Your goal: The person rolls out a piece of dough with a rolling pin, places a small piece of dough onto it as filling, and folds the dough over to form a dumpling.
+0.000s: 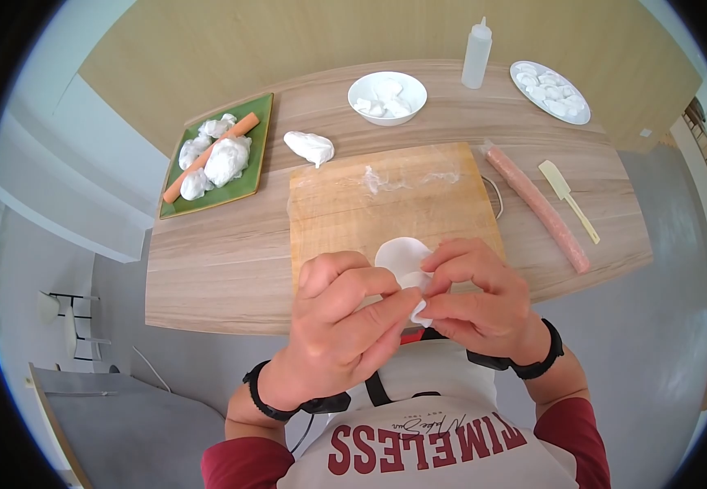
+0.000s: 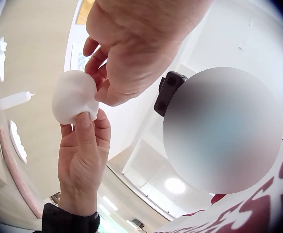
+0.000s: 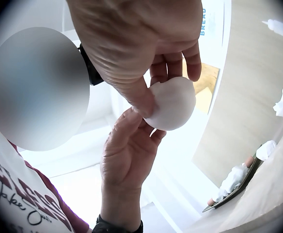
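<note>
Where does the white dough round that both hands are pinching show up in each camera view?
Head: the dough round sits low centre, between the left hand and right hand.
Left wrist: upper left.
Right wrist: right of centre.
Shared landmark: the squeeze bottle.

2 hands [image 1: 419, 306], 1 bowl [image 1: 387, 98], 1 bottle [image 1: 476, 55], 2 plates [image 1: 551, 92].

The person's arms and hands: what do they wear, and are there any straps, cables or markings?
Both hands are bare. The left hand and the right hand each have a black band at the wrist, and a thin cable hangs below the left one. Dark red short sleeves cover the upper arms. The shirt is pale, with dark red letters.
</note>
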### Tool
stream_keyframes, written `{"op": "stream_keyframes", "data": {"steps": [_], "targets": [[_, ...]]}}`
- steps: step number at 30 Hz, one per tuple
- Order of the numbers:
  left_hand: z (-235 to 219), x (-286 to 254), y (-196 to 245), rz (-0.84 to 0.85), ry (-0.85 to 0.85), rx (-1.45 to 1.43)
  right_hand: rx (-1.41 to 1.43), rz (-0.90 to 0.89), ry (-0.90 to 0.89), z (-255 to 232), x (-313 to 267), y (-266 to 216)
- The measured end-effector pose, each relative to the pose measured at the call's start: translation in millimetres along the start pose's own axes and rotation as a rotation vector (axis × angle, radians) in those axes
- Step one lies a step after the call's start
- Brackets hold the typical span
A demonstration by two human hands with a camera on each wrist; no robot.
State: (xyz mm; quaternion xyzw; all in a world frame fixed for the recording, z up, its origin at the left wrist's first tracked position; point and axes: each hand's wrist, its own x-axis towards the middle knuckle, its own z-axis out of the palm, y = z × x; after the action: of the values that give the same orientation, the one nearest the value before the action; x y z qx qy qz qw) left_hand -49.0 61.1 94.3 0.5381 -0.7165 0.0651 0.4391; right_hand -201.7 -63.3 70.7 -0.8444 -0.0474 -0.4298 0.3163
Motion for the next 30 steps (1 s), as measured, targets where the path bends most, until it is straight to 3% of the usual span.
{"op": "stream_keyframes", "data": {"steps": [2, 6, 8, 9, 11, 12, 14, 18, 26, 28, 29, 30], "targets": [[-1, -2, -1, -0.019, -0.069, 0.001, -0.003, 0.018, -0.012, 0, -2, 1], [8, -6, -3, -0.07, -0.015, -0.001, -0.047, 0.0, 0.027, 2, -1, 3], [25, -16, -8, -0.247, 0.252, -0.177, -0.09, -0.04, 0.066, 3, 0, 4], [29, -19, -10, -0.244, 0.25, -0.178, -0.137, -0.03, 0.071, 4, -1, 4], [35, -27, -13, -0.358, -0.004, -0.336, -0.182, -0.017, 0.073, 5, -1, 3], [40, -31, -16, -0.362, -0.001, -0.335, -0.217, -0.017, 0.059, 7, -1, 3], [51, -37, -24, -0.513, -0.015, -0.901, -0.251, -0.02, 0.042, 9, -1, 4], [55, -45, -42, -0.403, -0.044, -0.939, -0.132, 0.046, 0.05, 7, -1, 4], [45, -36, -38, -0.511, 0.024, -1.364, 0.022, 0.116, 0.072, -2, -5, 7], [43, -37, -45, -0.458, -0.036, -1.337, 0.068, 0.305, 0.148, -1, -7, 10], [42, -37, -48, -0.406, -0.097, -1.312, 0.07, 0.304, 0.146, 1, -7, 11], [39, -35, -47, -0.407, -0.095, -1.311, 0.296, 0.504, 0.158, 4, -8, 13]]}}
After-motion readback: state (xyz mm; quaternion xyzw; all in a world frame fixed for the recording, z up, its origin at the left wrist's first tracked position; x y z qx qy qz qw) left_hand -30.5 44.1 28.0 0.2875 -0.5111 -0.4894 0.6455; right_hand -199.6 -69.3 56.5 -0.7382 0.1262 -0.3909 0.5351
